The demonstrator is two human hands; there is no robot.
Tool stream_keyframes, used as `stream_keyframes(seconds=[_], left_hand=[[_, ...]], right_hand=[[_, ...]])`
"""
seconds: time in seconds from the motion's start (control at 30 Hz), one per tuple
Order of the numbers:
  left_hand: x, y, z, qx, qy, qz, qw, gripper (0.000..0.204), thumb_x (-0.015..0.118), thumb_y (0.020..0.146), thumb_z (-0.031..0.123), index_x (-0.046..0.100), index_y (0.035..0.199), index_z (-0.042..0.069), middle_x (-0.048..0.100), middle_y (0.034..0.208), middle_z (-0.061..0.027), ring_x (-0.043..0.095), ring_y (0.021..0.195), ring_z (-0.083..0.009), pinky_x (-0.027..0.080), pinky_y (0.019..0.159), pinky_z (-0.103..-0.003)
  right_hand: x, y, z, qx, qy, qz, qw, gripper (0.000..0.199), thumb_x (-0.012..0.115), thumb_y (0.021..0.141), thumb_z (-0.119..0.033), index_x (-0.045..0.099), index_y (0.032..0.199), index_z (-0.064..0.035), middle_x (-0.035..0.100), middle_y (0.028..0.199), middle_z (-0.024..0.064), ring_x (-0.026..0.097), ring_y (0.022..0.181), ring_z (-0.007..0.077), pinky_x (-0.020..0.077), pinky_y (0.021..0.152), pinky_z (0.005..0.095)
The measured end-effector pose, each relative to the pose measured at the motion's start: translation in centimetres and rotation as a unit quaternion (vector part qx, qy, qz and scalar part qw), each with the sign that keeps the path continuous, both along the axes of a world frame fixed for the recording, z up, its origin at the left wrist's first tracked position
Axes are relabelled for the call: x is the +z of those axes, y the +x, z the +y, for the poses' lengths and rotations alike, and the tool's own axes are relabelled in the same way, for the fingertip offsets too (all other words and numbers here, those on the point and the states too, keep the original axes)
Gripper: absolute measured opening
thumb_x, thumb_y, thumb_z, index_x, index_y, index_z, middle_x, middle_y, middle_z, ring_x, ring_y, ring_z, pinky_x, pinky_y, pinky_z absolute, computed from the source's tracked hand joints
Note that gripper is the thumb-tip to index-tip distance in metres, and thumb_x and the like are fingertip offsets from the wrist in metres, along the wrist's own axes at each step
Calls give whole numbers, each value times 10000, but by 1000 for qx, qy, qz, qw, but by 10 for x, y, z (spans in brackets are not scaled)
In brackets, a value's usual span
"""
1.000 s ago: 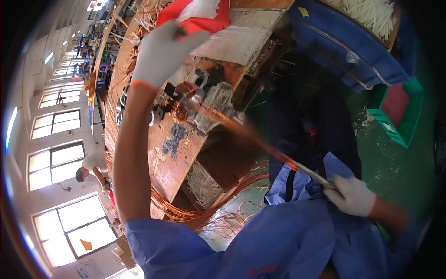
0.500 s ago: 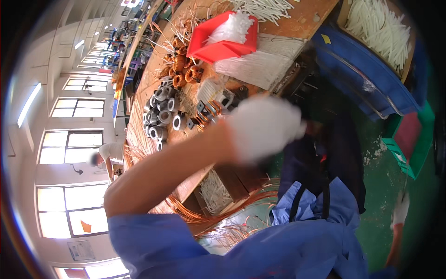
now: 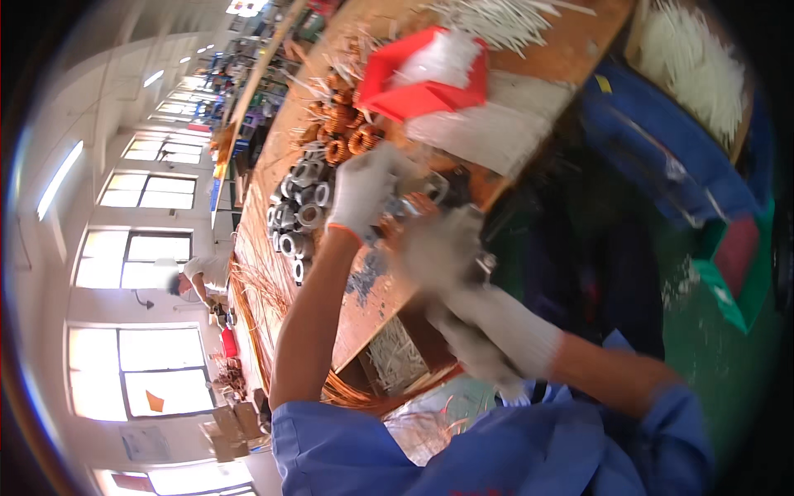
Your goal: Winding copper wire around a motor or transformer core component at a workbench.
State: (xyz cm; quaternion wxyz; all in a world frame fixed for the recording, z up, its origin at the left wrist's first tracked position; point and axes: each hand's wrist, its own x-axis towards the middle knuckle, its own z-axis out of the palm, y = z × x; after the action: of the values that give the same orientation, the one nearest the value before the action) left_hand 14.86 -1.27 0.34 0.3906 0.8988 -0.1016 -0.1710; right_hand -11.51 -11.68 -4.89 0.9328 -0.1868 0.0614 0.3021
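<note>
My left hand (image 3: 364, 192), in a white glove, is at the bench beside a copper-wound coil (image 3: 419, 205) set by a small dark fixture (image 3: 453, 186). Its fingertips are blurred against the parts there, so their grip is unclear. My right hand (image 3: 442, 248), also gloved, reaches in from the lower right to the near side of the same coil. Motion smears its fingers, and whatever they hold cannot be made out. Grey ring cores (image 3: 310, 217) are heaped left of my left hand. Finished-looking copper coils (image 3: 337, 149) lie just beyond it.
A red bin (image 3: 382, 87) with white pieces stands farther along the wooden bench (image 3: 571, 50). White tubes (image 3: 496, 21) lie behind it. At right are a blue crate (image 3: 662, 136), a box of white strips (image 3: 691, 66) and a green bin (image 3: 718, 285). Copper wires (image 3: 364, 397) hang below the bench edge.
My right hand has come from low at the far right up to the bench beside the coil. My left hand has moved left and away from the bench edge, towards the ring cores.
</note>
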Motion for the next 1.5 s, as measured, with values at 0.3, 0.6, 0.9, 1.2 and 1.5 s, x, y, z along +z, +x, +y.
stream_keyframes(seconds=[0.3, 0.6, 0.9, 1.2, 1.5], left_hand=[[87, -57, -94, -293, 201, -338, 871, 566, 748, 846, 522, 715, 980, -27, 731, 964, -259, 711, 929, -438, 565, 841, -491], [7, -197, -54, -742, 406, -120, 519, 381, 676, 963, 426, 727, 1003, 51, 734, 883, -151, 739, 852, -364, 585, 757, -482], [-4, -5, -135, -374, 169, -106, 906, 429, 630, 1033, 462, 727, 955, 51, 615, 740, -24, 497, 581, -93, 466, 565, -304], [9, -8, 5, 48, -83, 67, 993, 387, 682, 1009, 388, 691, 912, 13, 593, 712, 18, 566, 642, -87, 463, 604, -258], [50, -42, -72, -319, 183, -314, 875, 484, 798, 881, 405, 720, 1045, -43, 673, 786, -70, 659, 725, -155, 534, 677, -343]], right_hand=[[-163, -378, -88, 125, -799, 7, 588, 500, 614, 1051, -312, 549, 1447, -13, 739, 1019, 220, 731, 925, 424, 551, 764, 500], [-302, -567, -196, 43, -726, 437, 529, 404, 531, 1074, -297, 631, 1267, 44, 700, 1098, 317, 704, 971, 460, 533, 803, 515], [-96, -182, -170, -85, -435, 30, 896, 370, 628, 1046, -276, 609, 1289, 2, 659, 1007, 52, 592, 755, 113, 450, 621, 291], [22, 31, 2, -27, 214, 91, 972, 380, 483, 1121, -429, 527, 901, -122, 375, 579, -51, 357, 401, 86, 282, 361, 287], [-149, -311, -82, -6, -801, -25, 598, 239, 648, 991, -282, 640, 1118, -79, 704, 813, 224, 701, 789, 472, 557, 716, 568]])
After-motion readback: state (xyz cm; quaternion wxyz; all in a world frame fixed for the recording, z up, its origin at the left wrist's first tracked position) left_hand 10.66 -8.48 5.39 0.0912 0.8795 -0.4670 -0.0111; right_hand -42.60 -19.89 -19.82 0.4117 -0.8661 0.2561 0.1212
